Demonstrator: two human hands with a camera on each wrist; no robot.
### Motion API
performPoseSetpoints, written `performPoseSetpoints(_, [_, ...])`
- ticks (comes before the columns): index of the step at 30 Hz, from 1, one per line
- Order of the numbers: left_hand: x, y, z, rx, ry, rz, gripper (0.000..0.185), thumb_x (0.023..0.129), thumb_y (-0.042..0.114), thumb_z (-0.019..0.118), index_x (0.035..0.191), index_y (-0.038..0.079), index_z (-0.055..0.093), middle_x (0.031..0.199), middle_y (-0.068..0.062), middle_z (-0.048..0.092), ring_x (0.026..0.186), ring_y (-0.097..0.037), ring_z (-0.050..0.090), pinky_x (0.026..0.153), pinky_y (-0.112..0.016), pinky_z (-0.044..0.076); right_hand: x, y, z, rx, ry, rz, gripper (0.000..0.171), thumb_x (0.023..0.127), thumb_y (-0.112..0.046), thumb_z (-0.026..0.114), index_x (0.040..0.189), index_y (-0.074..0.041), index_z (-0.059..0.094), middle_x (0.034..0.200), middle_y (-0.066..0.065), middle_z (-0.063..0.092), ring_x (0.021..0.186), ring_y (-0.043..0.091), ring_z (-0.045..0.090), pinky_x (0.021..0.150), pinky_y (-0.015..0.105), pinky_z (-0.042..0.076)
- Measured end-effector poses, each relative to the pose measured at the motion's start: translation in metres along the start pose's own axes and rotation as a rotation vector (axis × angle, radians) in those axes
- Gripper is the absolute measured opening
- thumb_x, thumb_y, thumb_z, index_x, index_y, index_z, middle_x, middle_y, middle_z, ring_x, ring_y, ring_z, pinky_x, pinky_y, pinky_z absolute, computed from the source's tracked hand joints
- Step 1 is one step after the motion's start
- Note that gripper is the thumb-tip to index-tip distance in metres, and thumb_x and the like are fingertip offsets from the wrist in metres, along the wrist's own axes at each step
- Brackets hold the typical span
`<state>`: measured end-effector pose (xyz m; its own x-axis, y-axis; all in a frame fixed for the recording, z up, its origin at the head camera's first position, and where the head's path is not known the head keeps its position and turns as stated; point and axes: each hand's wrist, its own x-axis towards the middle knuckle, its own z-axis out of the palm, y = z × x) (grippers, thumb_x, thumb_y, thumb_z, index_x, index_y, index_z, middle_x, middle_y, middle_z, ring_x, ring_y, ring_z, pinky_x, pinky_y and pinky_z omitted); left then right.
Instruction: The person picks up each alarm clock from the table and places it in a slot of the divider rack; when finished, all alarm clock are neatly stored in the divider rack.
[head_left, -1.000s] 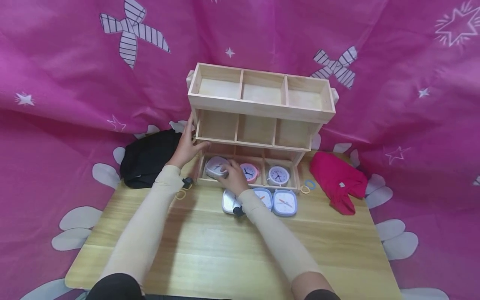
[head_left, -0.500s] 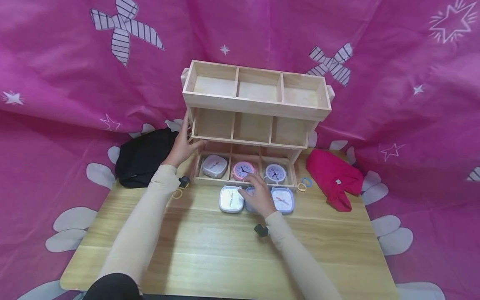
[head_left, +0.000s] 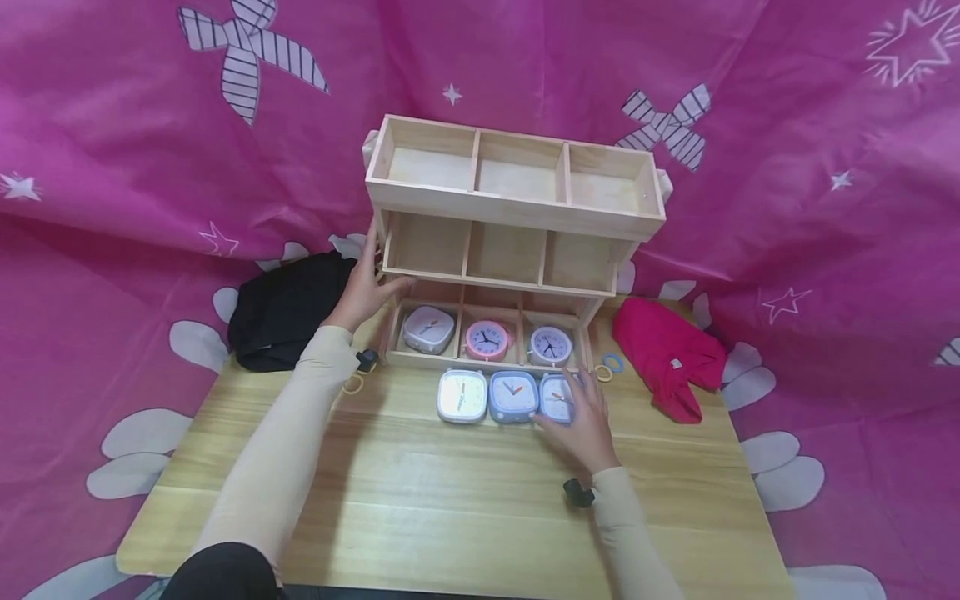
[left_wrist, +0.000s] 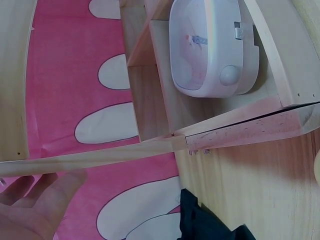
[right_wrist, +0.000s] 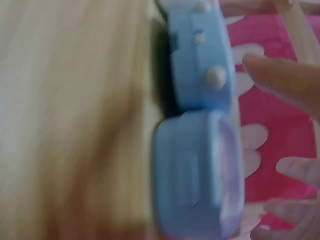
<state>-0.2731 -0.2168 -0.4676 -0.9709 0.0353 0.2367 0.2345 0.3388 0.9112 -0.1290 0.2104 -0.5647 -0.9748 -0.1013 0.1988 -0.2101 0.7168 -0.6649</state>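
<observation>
Blue-rimmed square clock (head_left: 558, 398), the rightmost of three lying face-up in a row on the tabletop (head_left: 420, 500) just in front of the wooden rack (head_left: 510, 208), is what the right hand (head_left: 585, 425) is on now: fingers spread loosely over its near right side, touching rather than clamped, not yet a real hold as far as I can tell. The left hand (head_left: 367, 292) lies flat and relaxed against the rack's left end, steadying it. Good place for it. Inside the rack's bottom tier sit a grey square clock (head_left: 429, 329), a pink round clock (head_left: 487, 339) and a lilac round clock (head_left: 551, 346). For a clean pick, I'd say pinch this one by its side edges, clear of the middle blue clock (head_left: 513, 396) touching it, and lift straight up.
</observation>
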Motion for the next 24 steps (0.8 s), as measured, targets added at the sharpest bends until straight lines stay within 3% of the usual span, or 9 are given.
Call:
performPoseSetpoints(5, [0.0, 0.001, 0.0, -0.005, -0.004, -0.003, 0.122, 0.093, 0.003, 0.081, 0.172, 0.04, -0.005, 0.175, -0.021, 0.024, 0.16, -0.047, 0.03, 0.126, -0.069, 0.032, -0.01, 0.017, -0.001, 0.094, -0.109, 0.091, 0.104, 0.076, -0.035, 0.097, 0.164, -0.018, 0.043, 0.179, 0.01, 0.019, 0.163, 0.045, 0.021, 0.127, 0.071, 0.028])
performPoseSetpoints(8, [0.002, -0.001, 0.0, -0.013, -0.005, -0.006, 0.122, 0.094, 0.003, 0.08, 0.172, 0.04, -0.006, 0.175, -0.021, 0.024, 0.16, -0.045, 0.03, 0.127, -0.067, 0.032, -0.013, 0.026, 0.002, 0.119, -0.125, 0.096, 0.105, 0.076, -0.03, 0.098, 0.165, -0.019, 0.043, 0.18, 0.006, 0.018, 0.164, 0.043, 0.021, 0.127, 0.068, 0.031])
performPoseSetpoints(11, [0.001, 0.004, 0.002, -0.015, -0.006, -0.012, 0.121, 0.094, -0.001, 0.078, 0.172, 0.036, -0.007, 0.175, -0.022, 0.024, 0.161, -0.046, 0.028, 0.128, -0.067, 0.031, -0.013, 0.033, 0.003, 0.096, -0.083, 0.043, 0.102, 0.074, -0.023, 0.098, 0.162, -0.014, 0.047, 0.176, 0.012, 0.026, 0.163, 0.043, 0.023, 0.128, 0.067, 0.031])
performPoseSetpoints(15, [-0.004, 0.022, 0.002, -0.023, -0.014, -0.035, 0.119, 0.095, -0.005, 0.075, 0.173, 0.033, -0.008, 0.175, -0.023, 0.023, 0.161, -0.046, 0.026, 0.129, -0.065, 0.029, -0.009, 0.039, 0.002, 0.054, -0.002, -0.023, 0.096, 0.07, -0.017, 0.099, 0.155, -0.007, 0.054, 0.168, 0.018, 0.04, 0.153, 0.046, 0.034, 0.124, 0.067, 0.035])
performPoseSetpoints(18, [-0.008, 0.031, 0.0, -0.023, -0.024, -0.041, 0.118, 0.096, -0.005, 0.074, 0.173, 0.029, -0.008, 0.176, -0.024, 0.019, 0.161, -0.047, 0.024, 0.128, -0.066, 0.03, -0.007, 0.041, 0.001, 0.021, 0.007, -0.047, 0.096, 0.068, -0.018, 0.1, 0.153, -0.007, 0.056, 0.164, 0.018, 0.046, 0.144, 0.045, 0.04, 0.118, 0.064, 0.038])
performPoseSetpoints(24, [-0.004, 0.015, 0.0, 0.006, -0.011, -0.028, 0.121, 0.094, -0.002, 0.077, 0.173, 0.031, -0.008, 0.176, -0.024, 0.019, 0.161, -0.047, 0.026, 0.127, -0.068, 0.031, -0.01, 0.039, -0.005, 0.03, -0.074, -0.035, 0.099, 0.064, -0.019, 0.102, 0.153, -0.012, 0.058, 0.156, 0.012, 0.052, 0.14, 0.039, 0.041, 0.118, 0.061, 0.039])
